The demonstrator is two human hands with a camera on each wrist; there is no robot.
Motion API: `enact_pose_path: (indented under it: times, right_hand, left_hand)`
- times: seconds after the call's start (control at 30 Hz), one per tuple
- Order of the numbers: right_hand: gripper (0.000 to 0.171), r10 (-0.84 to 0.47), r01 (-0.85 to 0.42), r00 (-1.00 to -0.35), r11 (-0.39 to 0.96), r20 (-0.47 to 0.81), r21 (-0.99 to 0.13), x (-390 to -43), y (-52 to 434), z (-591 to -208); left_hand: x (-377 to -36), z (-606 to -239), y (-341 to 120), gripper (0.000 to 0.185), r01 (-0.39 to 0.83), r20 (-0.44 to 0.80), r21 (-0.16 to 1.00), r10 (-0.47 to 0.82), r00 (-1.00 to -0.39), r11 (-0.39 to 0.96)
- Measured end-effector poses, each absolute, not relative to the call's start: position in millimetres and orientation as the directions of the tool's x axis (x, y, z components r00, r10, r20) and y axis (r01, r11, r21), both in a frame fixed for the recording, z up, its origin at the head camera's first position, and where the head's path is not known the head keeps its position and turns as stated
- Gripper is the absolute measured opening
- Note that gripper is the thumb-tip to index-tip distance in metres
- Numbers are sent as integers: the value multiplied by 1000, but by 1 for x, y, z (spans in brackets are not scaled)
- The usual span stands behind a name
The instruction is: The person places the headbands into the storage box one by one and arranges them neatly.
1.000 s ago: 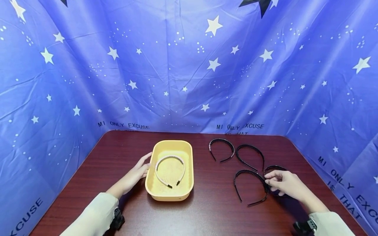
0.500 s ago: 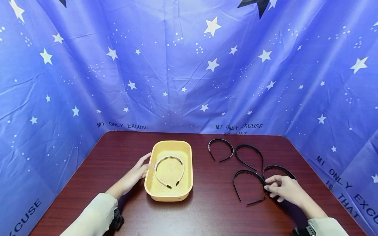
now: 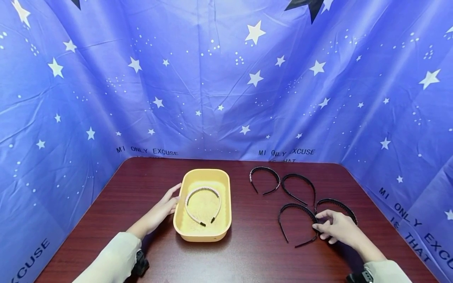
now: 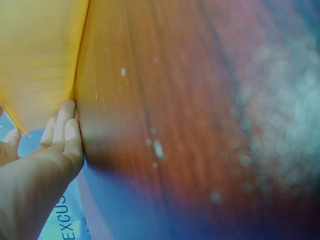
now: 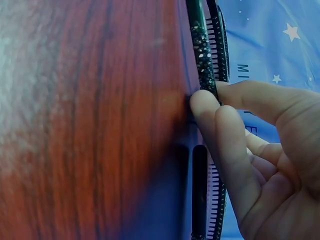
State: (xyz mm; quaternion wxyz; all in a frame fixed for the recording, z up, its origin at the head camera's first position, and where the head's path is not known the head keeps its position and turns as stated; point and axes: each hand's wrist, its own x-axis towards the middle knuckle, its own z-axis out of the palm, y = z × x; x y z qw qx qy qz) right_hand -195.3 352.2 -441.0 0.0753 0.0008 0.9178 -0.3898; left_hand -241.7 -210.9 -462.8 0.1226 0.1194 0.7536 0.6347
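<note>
1. Your right hand (image 3: 337, 228) is pinching the near black headband (image 3: 297, 224) at its right side, close to where it meets the band behind it. In the right wrist view the thumb and forefinger (image 5: 205, 107) are closing together on the toothed band (image 5: 202, 55), with the other fingers curled beneath.
2. That headband is lying flat on the table (image 3: 255, 251), right of centre, its open ends pointing toward you.
3. A second black headband (image 3: 336, 204) is lying just behind your right hand, touching or nearly touching the pinched one; which it is cannot be told.
4. Two further black headbands (image 3: 265, 177) (image 3: 299, 182) are lying farther back, side by side.
5. Your left hand (image 3: 161, 210) is resting against the left wall of the yellow tray (image 3: 203, 236). The fingers are lying nearly straight and relaxed, not wrapped round the rim; in the left wrist view the fingertips (image 4: 65, 115) are touching the tray wall (image 4: 40, 60).
6. The tray is sitting left of centre, well apart from the black headbands. Inside it, a white headband (image 3: 203, 202) is lying flat.
7. A blue, star-printed cloth (image 3: 226, 78) is hanging behind and along both sides of the table.
</note>
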Motion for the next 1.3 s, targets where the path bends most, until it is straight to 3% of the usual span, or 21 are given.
enact_pose_path:
  times: [0.73,1.3]
  right_hand:
    - [44,-78,30,-990,689,-115,-725,-196,350,-439]
    - [49,-115,15,-987,638,-114,-770,-199,352,-437]
  left_hand:
    - [-241,-464,-210,58,46,-11,987,347,-938,154]
    - [-247,-459,-208,65,-83,-104,993,294,-950,82]
